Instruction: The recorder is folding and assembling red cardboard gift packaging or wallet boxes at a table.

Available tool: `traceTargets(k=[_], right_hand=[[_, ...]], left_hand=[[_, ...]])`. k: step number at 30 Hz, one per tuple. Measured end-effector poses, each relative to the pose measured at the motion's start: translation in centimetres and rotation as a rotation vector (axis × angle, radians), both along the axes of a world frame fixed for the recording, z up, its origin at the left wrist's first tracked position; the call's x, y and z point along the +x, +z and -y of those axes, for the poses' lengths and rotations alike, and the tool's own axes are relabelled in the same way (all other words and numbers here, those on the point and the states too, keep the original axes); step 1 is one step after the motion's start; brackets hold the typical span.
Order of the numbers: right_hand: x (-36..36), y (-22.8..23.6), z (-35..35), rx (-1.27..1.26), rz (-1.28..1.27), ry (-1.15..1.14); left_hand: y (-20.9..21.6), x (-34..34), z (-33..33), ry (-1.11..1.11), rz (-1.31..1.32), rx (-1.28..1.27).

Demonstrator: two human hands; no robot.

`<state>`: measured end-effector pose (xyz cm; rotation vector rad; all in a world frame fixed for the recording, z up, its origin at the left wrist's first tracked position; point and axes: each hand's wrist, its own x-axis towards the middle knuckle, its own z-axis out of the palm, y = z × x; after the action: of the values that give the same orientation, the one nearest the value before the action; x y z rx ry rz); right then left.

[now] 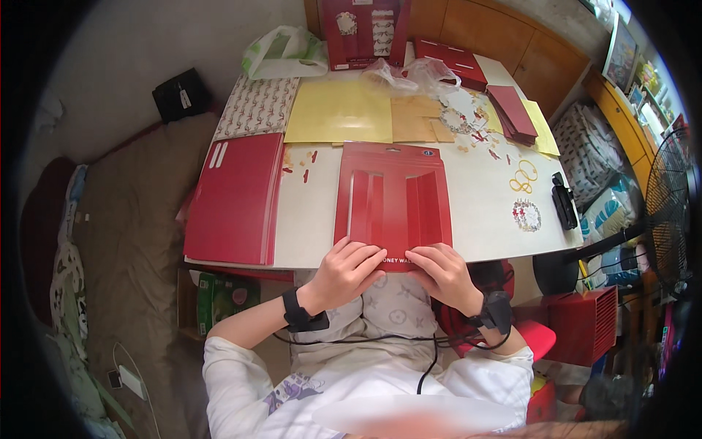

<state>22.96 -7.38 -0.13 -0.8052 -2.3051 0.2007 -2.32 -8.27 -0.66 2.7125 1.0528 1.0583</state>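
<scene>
A flat red cardboard package (pixel 395 201) lies in front of me on the white table, its near end over the front edge. Two tall openings with folded red flaps run down it, and a small hang hole sits at its far end. My left hand (pixel 351 268) grips the near left corner, fingers bent together over the top. On the near right corner my right hand (pixel 447 274) does the same. Both thumbs are mostly hidden. A stack of red cardboard sheets (pixel 234 201) lies to the left of the package.
Yellow sheets (pixel 340 110), patterned sheets (pixel 257 107) and dark red card strips (pixel 512 115) lie farther back. An upright red display box (pixel 365 36) stands behind. To the right are yellow rings (pixel 523 177), a charm bracelet (pixel 526 215), a black object (pixel 563 201) and a fan (pixel 669 212).
</scene>
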Motion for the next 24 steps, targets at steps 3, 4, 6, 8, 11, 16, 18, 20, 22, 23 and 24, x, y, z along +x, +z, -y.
traceTargets(k=[3, 4, 6, 8, 11, 16, 18, 20, 22, 23, 24], right_hand=[[-0.1, -0.3, -0.3, 0.052, -0.033, 0.011], [-0.1, -0.4, -0.4, 0.051, -0.033, 0.011], [0.0, -0.7, -0.5, 0.106, -0.051, 0.015], [0.0, -0.9, -0.6, 0.123, -0.052, 0.017], [0.0, -1.1, -0.8, 0.155, -0.060, 0.024], [0.1, -1.6, -0.8, 0.176, -0.080, 0.027], [0.1, -1.8, -0.8, 0.192, -0.093, 0.025], [0.1, -1.7, -0.8, 0.195, -0.094, 0.028], [0.1, -1.7, -0.7, 0.197, -0.095, 0.031], [0.1, -1.7, -0.6, 0.196, -0.096, 0.024], [0.1, -1.7, -0.6, 0.194, -0.096, 0.017]], left_hand=[[-0.2, 0.0, -0.2, 0.011, 0.020, 0.026], [-0.3, 0.0, -0.2, 0.011, 0.020, 0.024], [-0.5, 0.1, -0.3, 0.006, 0.007, 0.087], [-0.8, 0.0, -0.5, 0.000, 0.005, 0.113], [-0.9, -0.1, -0.6, -0.011, -0.007, 0.161], [-1.1, -0.1, -0.7, -0.033, -0.009, 0.195], [-1.2, 0.0, -0.7, -0.034, -0.014, 0.217], [-1.3, 0.0, -0.7, -0.037, -0.009, 0.218], [-1.3, 0.0, -0.6, -0.040, -0.003, 0.219], [-1.2, 0.1, -0.6, -0.036, -0.001, 0.226], [-1.2, 0.1, -0.5, -0.032, 0.000, 0.234]])
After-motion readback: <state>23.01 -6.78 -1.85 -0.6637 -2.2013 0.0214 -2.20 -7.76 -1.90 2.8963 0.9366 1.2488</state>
